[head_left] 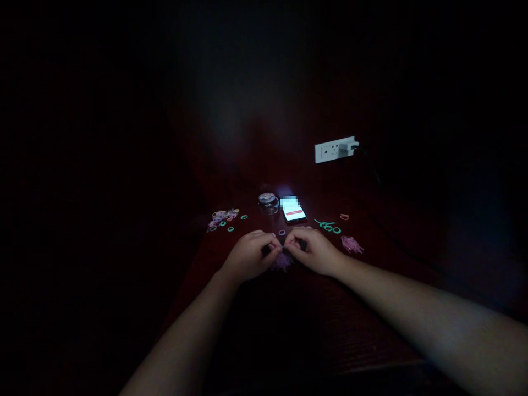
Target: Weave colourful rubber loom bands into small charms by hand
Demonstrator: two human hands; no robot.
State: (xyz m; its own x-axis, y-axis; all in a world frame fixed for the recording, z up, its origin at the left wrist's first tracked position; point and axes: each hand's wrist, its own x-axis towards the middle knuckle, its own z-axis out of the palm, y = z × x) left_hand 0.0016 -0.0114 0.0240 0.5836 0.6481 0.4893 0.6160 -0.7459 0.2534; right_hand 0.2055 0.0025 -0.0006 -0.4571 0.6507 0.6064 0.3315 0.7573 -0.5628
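My left hand (pixel 256 252) and my right hand (pixel 310 248) meet over the dark red table, thumb and forefinger pinched on each. A tiny bluish thing shows between the fingertips, too small to name. Just below them lies a bunch of purple bands (pixel 282 262), partly covered by my fingers. A single purple ring (pixel 282 232), like a small elastic hair tie, lies just beyond the fingertips. To the right of my right hand is a pile of pink bands (pixel 352 245). Green rings (pixel 329 226) lie behind that pile, some joined together.
A lidded clear jar (pixel 269 204) stands at the back beside a lit phone (pixel 293 210). Mixed coloured rings (pixel 223 219) are heaped at the left. An orange ring (pixel 344 216) lies at the right. A wall socket (pixel 335 149) holds a plug with a dark cable. The surroundings are very dark.
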